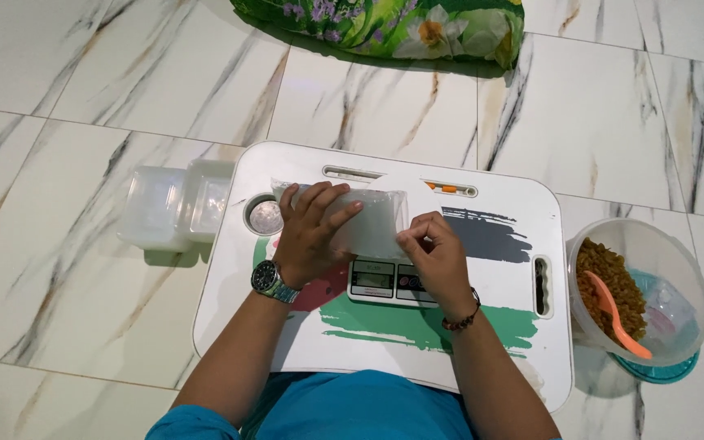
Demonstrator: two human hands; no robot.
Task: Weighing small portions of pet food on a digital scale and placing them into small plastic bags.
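A clear plastic container (372, 224) rests on a small digital kitchen scale (383, 281) on a white lap table (499, 326) with grey, green and red brush strokes. My left hand (310, 232), with a wristwatch on the wrist, lies over the container's left side and lid. On the container's right front edge my right hand (432, 257), wearing a beaded bracelet, pinches with its fingers. What the container holds is hidden.
Two empty clear containers (177, 204) sit on the marble floor left of the table. At right stands a round clear bowl (653, 244) of brown raisins with an orange spoon (617, 314). A floral cushion (401, 24) lies at the top. A cup recess (265, 216) is in the table.
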